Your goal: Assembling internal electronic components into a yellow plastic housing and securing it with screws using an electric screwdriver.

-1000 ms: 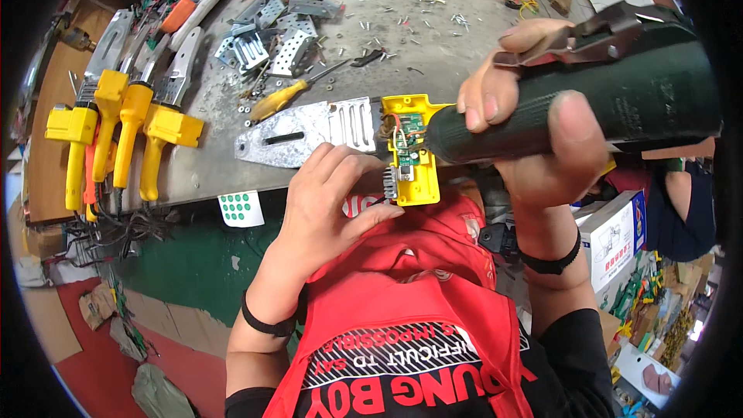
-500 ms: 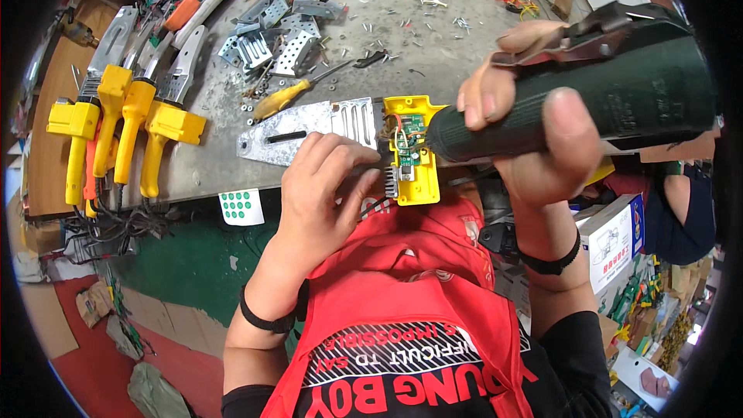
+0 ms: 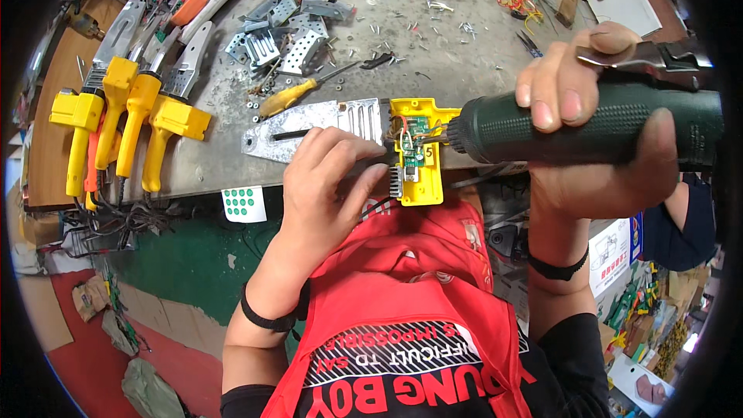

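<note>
Scattered screws and metal brackets [image 3: 298,35] are littering the grey workbench [image 3: 457,54] in the head view. At its near edge, an open yellow housing [image 3: 416,152] is being steadied by the left hand [image 3: 329,186], fingers curled on it. A dark-green electric screwdriver [image 3: 588,125] is being gripped by the right hand [image 3: 596,139], its tip at the circuit board [image 3: 410,151]; a screw is judged to be under work, calling for straight, steady pressure next.

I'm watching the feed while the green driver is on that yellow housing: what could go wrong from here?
1. The driver tip sits amid thin wires and a small circuit board; a slip could nick either.
2. The left hand steadies the yellow housing with fingertips close to the bit, so a skid might reach them.
3. The housing hangs over the bench edge; a loosened screw would likely drop to the floor.
</note>
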A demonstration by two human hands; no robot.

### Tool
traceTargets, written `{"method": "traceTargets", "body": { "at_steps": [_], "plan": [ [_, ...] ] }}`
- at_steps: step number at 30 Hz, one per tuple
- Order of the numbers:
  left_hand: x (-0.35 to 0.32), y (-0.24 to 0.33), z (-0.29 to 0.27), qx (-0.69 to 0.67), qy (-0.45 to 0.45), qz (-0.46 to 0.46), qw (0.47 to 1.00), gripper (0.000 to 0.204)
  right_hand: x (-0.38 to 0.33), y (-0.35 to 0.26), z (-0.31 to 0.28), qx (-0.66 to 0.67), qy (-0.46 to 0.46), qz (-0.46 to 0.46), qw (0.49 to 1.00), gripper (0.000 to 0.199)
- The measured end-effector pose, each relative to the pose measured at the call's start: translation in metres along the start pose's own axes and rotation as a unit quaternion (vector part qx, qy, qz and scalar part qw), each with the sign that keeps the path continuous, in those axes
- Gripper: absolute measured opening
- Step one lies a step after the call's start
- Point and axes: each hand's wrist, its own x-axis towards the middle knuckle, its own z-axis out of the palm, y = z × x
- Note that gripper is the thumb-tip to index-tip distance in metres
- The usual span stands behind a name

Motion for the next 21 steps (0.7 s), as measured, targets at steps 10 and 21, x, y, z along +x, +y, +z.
{"method": "traceTargets", "body": {
  "at_steps": [10, 21],
  "plan": [
    [0.019, 0.014, 0.008, -0.087, -0.035, -0.031, 0.995, 0.019, -0.003, -0.014, -0.013, 0.106, -0.032, -0.066, 0.992, 0.052],
    [0.002, 0.011, -0.003, -0.076, -0.045, -0.126, 0.988, 0.022, -0.021, 0.020, -0.008, 0.051, 0.104, 0.010, 0.993, 0.056]
  ]
}}
